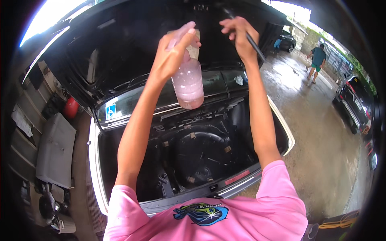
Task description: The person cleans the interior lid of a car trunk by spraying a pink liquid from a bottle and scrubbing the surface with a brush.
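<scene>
Both my arms reach up under the raised black trunk lid (132,44). My left hand (171,54) is closed round the neck of a translucent pink spray bottle (188,85), its nozzle end pointing up. A beige patch shows just behind those fingers; I cannot tell what it is. To the right, my right hand (244,38) grips a thin black-handled brush (255,47), slanting from upper left to lower right. Its far end is blurred against the dark lid. Below my hands lies the open trunk, with its bare black floor (197,154).
The rear window (136,102) bears a blue sticker (111,111). A grey padded seat piece (56,148) leans at the left, near a red tank (71,107). At the right a person (317,60) walks on the wet floor, near a parked dark car (356,102).
</scene>
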Demonstrator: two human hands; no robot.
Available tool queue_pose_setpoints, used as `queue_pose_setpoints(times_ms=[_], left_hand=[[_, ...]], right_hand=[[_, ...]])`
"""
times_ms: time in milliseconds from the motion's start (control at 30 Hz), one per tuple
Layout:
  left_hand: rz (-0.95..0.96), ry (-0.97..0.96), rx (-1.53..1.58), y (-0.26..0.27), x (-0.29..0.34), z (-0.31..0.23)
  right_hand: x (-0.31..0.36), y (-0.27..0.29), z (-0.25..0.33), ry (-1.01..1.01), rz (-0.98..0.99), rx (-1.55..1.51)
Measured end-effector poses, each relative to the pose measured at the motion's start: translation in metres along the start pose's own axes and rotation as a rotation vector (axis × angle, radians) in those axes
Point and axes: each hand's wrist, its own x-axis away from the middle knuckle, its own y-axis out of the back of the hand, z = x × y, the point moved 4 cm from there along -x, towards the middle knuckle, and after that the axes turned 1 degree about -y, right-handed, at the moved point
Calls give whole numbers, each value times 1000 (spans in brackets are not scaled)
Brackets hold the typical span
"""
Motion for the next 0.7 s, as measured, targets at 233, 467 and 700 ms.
queue_pose_setpoints(times_ms=[233,467,700], left_hand=[[-98,3,-95,2,-10,17],[-130,68,-58,3,-1,10],[-144,46,-4,27,-6,7]], right_hand=[[5,-17,-8,-44,10,21],[22,-21,-3,-329,89,349],[-1,-81,51,382,56,382]])
